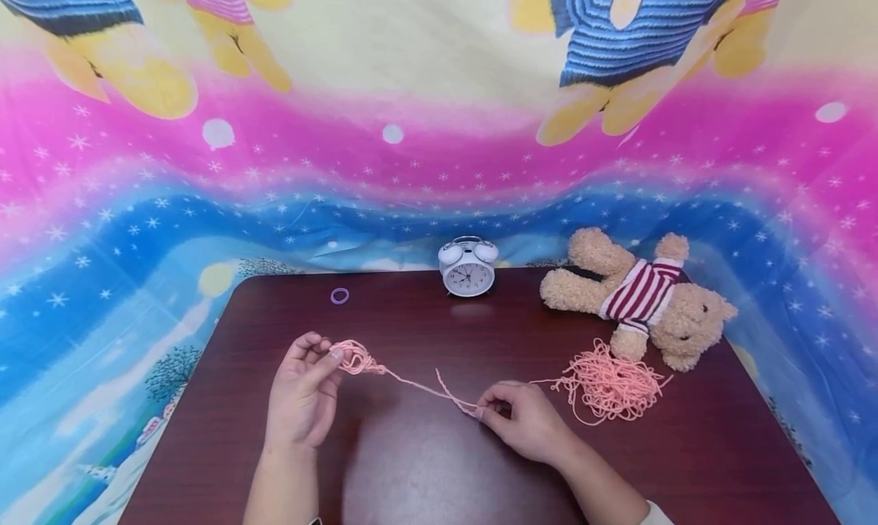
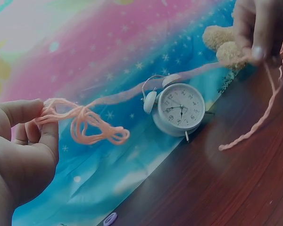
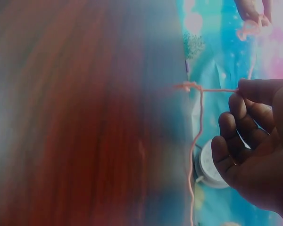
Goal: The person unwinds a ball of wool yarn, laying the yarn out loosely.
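Observation:
My left hand (image 1: 305,392) pinches a small looped bundle of peach yarn (image 1: 358,357) between thumb and fingers, raised over the table. In the left wrist view the bundle (image 2: 92,125) is drawn in at its middle, with loops on both sides. From it a single strand (image 1: 418,386) runs to my right hand (image 1: 524,422), whose thumb and forefinger pinch the yarn. A loose yarn end (image 2: 245,136) hangs below the right fingertips. Beyond the right hand, the strand leads on to a tangled heap of the same yarn (image 1: 610,384) on the table.
A white twin-bell alarm clock (image 1: 468,270) stands at the table's back edge. To its left lies a purple ring-shaped band (image 1: 339,296). A teddy bear in a striped shirt (image 1: 641,296) lies behind the yarn heap. Printed cloth (image 1: 384,197) hangs round the dark wooden table (image 1: 425,464).

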A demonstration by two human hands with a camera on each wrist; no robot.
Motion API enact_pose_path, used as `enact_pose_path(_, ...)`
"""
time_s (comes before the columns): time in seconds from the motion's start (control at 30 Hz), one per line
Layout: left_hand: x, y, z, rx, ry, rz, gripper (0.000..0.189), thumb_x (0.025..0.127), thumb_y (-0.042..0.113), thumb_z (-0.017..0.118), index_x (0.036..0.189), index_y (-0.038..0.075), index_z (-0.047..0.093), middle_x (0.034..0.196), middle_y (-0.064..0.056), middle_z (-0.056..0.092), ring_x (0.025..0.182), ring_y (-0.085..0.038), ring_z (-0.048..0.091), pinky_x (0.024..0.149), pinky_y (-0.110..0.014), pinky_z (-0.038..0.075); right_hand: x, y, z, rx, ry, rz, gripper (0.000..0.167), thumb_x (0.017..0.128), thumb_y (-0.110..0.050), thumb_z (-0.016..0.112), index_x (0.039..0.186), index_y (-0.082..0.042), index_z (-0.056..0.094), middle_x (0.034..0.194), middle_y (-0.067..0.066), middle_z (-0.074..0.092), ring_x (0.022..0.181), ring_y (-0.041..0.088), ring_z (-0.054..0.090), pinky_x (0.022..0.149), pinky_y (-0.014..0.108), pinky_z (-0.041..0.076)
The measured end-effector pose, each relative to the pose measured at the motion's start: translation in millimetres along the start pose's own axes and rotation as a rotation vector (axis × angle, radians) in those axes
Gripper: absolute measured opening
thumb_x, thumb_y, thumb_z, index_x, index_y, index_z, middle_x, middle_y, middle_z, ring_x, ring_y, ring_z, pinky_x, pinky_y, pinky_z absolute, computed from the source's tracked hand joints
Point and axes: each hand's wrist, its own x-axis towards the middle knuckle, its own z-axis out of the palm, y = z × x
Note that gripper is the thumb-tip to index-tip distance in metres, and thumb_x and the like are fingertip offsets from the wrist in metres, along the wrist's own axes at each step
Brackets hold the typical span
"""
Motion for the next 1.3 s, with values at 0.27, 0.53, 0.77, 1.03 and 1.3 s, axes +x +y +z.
enact_pose_path(0.27,1.6,11.5,-13.5,-0.005,0.017,0.032,0.034,0.094,-0.024,0.053,0.109,0.006,0.053,0.097,-0.004,0.060,0.088,-0.017,0.069,0.078,-0.025,0.061,-10.7,14,-24,-0.068,0.028,0.008,0.016,0.088,-0.016,0.082,0.087,-0.029,0.072,0.084,-0.022,0.063,0.076,-0.002,0.059,0.070,0.028,0.055)
enact_pose_path(0.53,1.4,22.2,-26.6,-0.028,0.043,0.059,0.032,0.095,-0.024,0.051,0.109,0.005,0.053,0.096,-0.005,0.061,0.087,-0.017,0.070,0.077,-0.026,0.061,-21.9,23,-48,-0.115,0.075,0.000,0.019,0.088,-0.014,0.083,0.088,-0.030,0.072,0.088,-0.021,0.067,0.080,-0.002,0.062,0.073,0.029,0.057)
enact_pose_path(0.77,-0.1,33.2,-37.9,-0.053,0.050,0.090,0.033,0.095,-0.026,0.049,0.108,0.004,0.054,0.095,-0.006,0.062,0.087,-0.019,0.072,0.077,-0.027,0.062,-31.2,30,-79,-0.190,0.133,0.019,0.018,0.089,-0.013,0.082,0.090,-0.029,0.073,0.089,-0.022,0.067,0.077,-0.002,0.061,0.068,0.026,0.054)
enact_pose_path(1.03,-2.2,49.5,-53.1,-0.086,0.081,0.120,0.030,0.095,-0.025,0.051,0.107,0.002,0.055,0.094,-0.007,0.063,0.085,-0.018,0.070,0.079,-0.026,0.062,-45.1,37,-116,-0.186,0.167,0.121,0.012,0.093,-0.013,0.079,0.093,-0.024,0.074,0.092,-0.014,0.070,0.074,0.002,0.064,0.061,0.025,0.055)
enact_pose_path(1.3,-2.7,62.8,-64.7,-0.095,0.102,0.155,0.027,0.095,-0.023,0.054,0.107,0.001,0.057,0.093,-0.008,0.064,0.085,-0.018,0.069,0.076,-0.026,0.062,-55.6,41,-148,-0.227,0.200,0.223,0.004,0.096,-0.018,0.076,0.099,-0.022,0.075,0.096,-0.003,0.074,0.063,0.003,0.064,0.058,0.026,0.053)
